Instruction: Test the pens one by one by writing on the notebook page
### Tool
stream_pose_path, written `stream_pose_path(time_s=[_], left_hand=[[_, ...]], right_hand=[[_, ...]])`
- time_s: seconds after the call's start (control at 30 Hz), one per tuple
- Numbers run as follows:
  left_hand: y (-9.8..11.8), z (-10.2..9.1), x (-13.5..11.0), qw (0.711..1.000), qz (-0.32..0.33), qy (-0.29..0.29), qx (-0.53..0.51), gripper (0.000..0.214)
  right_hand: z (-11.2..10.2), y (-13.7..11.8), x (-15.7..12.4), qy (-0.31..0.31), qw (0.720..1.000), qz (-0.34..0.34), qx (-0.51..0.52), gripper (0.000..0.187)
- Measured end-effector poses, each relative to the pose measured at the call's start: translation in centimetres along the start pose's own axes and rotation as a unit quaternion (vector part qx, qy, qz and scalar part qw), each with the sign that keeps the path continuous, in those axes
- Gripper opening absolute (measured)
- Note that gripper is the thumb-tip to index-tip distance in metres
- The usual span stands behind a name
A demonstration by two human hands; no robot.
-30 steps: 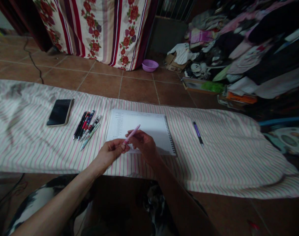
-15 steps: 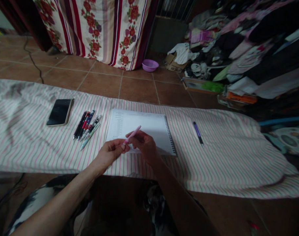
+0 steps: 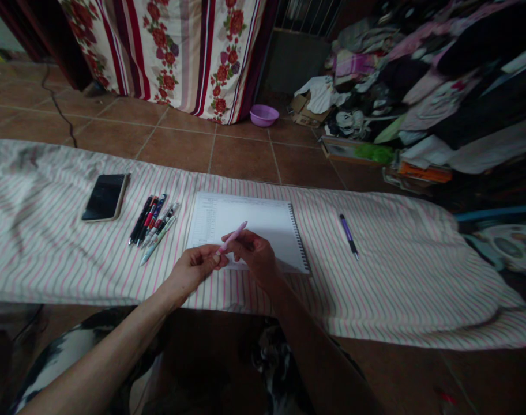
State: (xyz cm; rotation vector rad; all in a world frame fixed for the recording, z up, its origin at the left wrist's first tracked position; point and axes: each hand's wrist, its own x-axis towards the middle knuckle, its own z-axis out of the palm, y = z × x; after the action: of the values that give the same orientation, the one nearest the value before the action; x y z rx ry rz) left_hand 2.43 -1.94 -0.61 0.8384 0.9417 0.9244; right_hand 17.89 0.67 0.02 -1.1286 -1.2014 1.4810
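Note:
A pink pen (image 3: 234,236) is held between both hands over the near edge of a spiral notebook (image 3: 263,219). My left hand (image 3: 200,265) pinches the pen's lower end between thumb and fingers. Around its middle, the fingers of my right hand (image 3: 255,253) are closed, and the upper end points away to the right. The notebook lies flat, its coil on the right side and faint printed lines on its left part. My hands hide some of the page's near side.
Several pens (image 3: 153,222) lie bunched left of the notebook, with a dark-screened phone (image 3: 105,197) beyond them. A purple pen (image 3: 348,235) rests on the right. All lie on a striped cloth (image 3: 397,276). A purple basin (image 3: 264,115) stands on the tiled floor behind.

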Motion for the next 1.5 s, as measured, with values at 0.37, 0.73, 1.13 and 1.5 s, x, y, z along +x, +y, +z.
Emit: stream_pose_path(time_s=[0.37,0.73,1.13,1.5], left_hand=[[-0.05,0.02,0.05,1.000,-0.003,0.003,-0.004,0.025],[0.08,0.12,-0.02,1.000,-0.002,0.005,0.003,0.028],[0.05,0.12,-0.06,1.000,-0.006,0.008,0.011,0.027],[-0.14,-0.06,-0.05,1.000,-0.013,0.014,0.016,0.033]], right_hand=[[-0.34,0.50,-0.05,-0.045,0.998,-0.037,0.015,0.023],[-0.08,0.39,0.03,-0.013,0.999,-0.005,0.029,0.032],[0.16,0.39,0.01,0.006,1.000,-0.007,0.001,0.019],[-0.01,0.24,-0.16,0.008,1.000,-0.009,-0.017,0.017]])
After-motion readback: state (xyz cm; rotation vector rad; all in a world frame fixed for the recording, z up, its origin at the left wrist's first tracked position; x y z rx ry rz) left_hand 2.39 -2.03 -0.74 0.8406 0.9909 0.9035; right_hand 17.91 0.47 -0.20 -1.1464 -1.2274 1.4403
